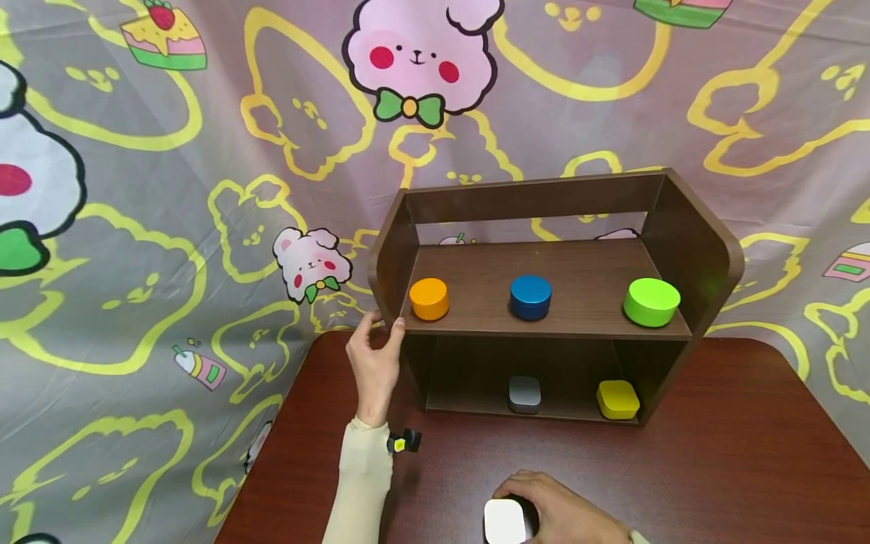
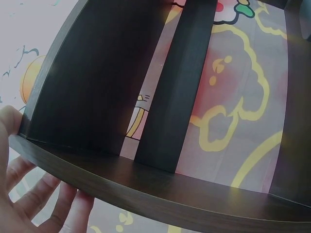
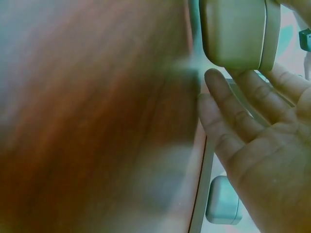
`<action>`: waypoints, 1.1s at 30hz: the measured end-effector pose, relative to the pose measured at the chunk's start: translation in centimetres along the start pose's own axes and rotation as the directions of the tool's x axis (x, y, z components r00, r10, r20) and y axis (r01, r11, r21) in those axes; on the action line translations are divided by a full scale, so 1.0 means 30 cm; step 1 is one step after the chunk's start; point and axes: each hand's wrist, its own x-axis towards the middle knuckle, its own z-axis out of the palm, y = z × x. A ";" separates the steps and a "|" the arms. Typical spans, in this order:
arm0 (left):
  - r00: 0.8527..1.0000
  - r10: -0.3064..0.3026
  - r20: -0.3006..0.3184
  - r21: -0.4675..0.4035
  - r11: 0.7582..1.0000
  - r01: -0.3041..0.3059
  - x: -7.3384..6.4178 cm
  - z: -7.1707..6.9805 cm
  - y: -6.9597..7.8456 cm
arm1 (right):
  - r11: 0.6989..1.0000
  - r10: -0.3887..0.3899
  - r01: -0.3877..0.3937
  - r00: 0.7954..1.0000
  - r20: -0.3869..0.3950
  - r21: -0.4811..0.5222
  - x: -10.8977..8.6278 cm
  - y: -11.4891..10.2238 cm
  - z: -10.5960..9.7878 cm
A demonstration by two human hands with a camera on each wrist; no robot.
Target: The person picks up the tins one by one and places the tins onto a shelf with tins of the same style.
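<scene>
A dark brown wooden shelf [image 1: 544, 333] with two levels stands on the table. My left hand [image 1: 377, 359] grips its left side panel [image 2: 146, 187], the thumb on the front edge and the fingers round the outer face. Low in the head view, my right hand [image 1: 571, 510] holds a white square tin with rounded corners [image 1: 504, 521]. In the right wrist view this tin [image 3: 238, 34] sits between the thumb side and the fingertips, above the wooden table; part of the thumb is cut off by the frame.
Orange [image 1: 429, 299], blue [image 1: 530, 298] and green [image 1: 651, 302] round tins stand along the upper shelf. Below are a grey square tin [image 1: 525, 394] and a yellow one [image 1: 618, 400]. A patterned cloth [image 1: 224, 151] hangs behind and left of the reddish-brown table [image 1: 748, 423].
</scene>
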 end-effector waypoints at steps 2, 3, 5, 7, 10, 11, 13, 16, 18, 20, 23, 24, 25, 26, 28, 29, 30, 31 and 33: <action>1.000 -0.002 0.001 -0.001 1.000 0.002 0.000 0.001 -0.001 | 1.000 -0.002 0.002 1.000 -0.001 0.013 0.009 0.000 -0.001; 1.000 -0.004 0.002 -0.003 1.000 0.004 0.000 0.001 -0.001 | 1.000 -0.008 0.008 1.000 -0.005 0.009 0.014 -0.001 -0.001; 1.000 -0.007 0.004 -0.008 1.000 0.007 0.000 0.000 -0.002 | 0.999 -0.032 0.032 0.999 -0.018 -0.021 0.025 -0.002 -0.001; 1.000 -0.009 0.005 -0.011 1.000 0.009 0.000 -0.001 -0.003 | 0.993 -0.070 0.065 0.997 -0.044 -0.094 0.038 -0.006 0.000; 1.000 -0.011 0.005 -0.007 1.000 0.011 0.002 -0.001 -0.004 | 0.965 -0.143 0.119 0.986 -0.089 -0.234 0.059 -0.017 0.001; 1.000 -0.008 0.003 0.000 1.000 0.008 0.003 -0.001 -0.004 | 0.957 -0.155 0.125 0.983 -0.100 -0.262 0.067 -0.022 0.000; 1.000 -0.004 0.000 0.014 1.000 0.004 0.004 0.001 -0.006 | 0.948 -0.164 0.125 0.980 -0.116 -0.291 0.082 -0.032 -0.002; 1.000 -0.004 -0.006 0.022 1.000 0.004 0.004 0.002 -0.006 | 0.952 -0.163 0.122 0.978 -0.128 -0.279 0.106 -0.042 -0.009; 1.000 -0.006 -0.010 0.017 1.000 0.006 0.004 0.002 -0.005 | 0.950 -0.176 0.129 0.974 -0.143 -0.285 0.121 -0.044 -0.012; 1.000 -0.010 -0.010 0.004 1.000 0.010 0.005 0.002 -0.002 | 0.948 -0.187 0.135 0.969 -0.161 -0.289 0.137 -0.045 -0.019; 1.000 -0.015 -0.011 -0.012 1.000 0.015 0.008 0.005 0.002 | 0.942 -0.195 0.129 0.962 -0.193 -0.309 0.161 -0.043 -0.031; 1.000 -0.016 -0.012 -0.015 1.000 0.016 0.008 0.006 0.003 | 0.943 -0.190 0.121 0.961 -0.202 -0.311 0.169 -0.043 -0.036; 1.000 -0.016 -0.013 -0.018 1.000 0.016 0.008 0.008 0.004 | 0.941 -0.186 0.112 0.960 -0.212 -0.318 0.176 -0.044 -0.041; 1.000 -0.015 -0.015 -0.020 1.000 0.015 0.008 0.009 0.004 | 0.941 -0.184 0.107 0.958 -0.220 -0.321 0.184 -0.044 -0.047; 1.000 -0.022 -0.017 -0.015 1.000 0.022 0.008 0.011 0.004 | 0.943 -0.168 0.088 0.959 -0.229 -0.321 0.201 -0.046 -0.059; 1.000 -0.021 -0.017 -0.017 1.000 0.021 0.005 0.009 0.019 | 0.945 -0.154 0.075 0.960 -0.232 -0.319 0.209 -0.048 -0.065; 1.000 -0.020 -0.015 -0.016 1.000 0.020 0.004 0.008 0.017 | 0.945 -0.144 0.063 0.961 -0.235 -0.321 0.218 -0.049 -0.070; 1.000 -0.019 -0.015 -0.011 1.000 0.019 0.003 0.008 0.016 | 0.945 -0.126 0.045 0.963 -0.237 -0.323 0.226 -0.051 -0.075; 1.000 -0.017 -0.015 -0.004 1.000 0.017 0.003 0.007 0.012 | 0.951 -0.104 0.027 0.966 -0.236 -0.308 0.244 -0.053 -0.083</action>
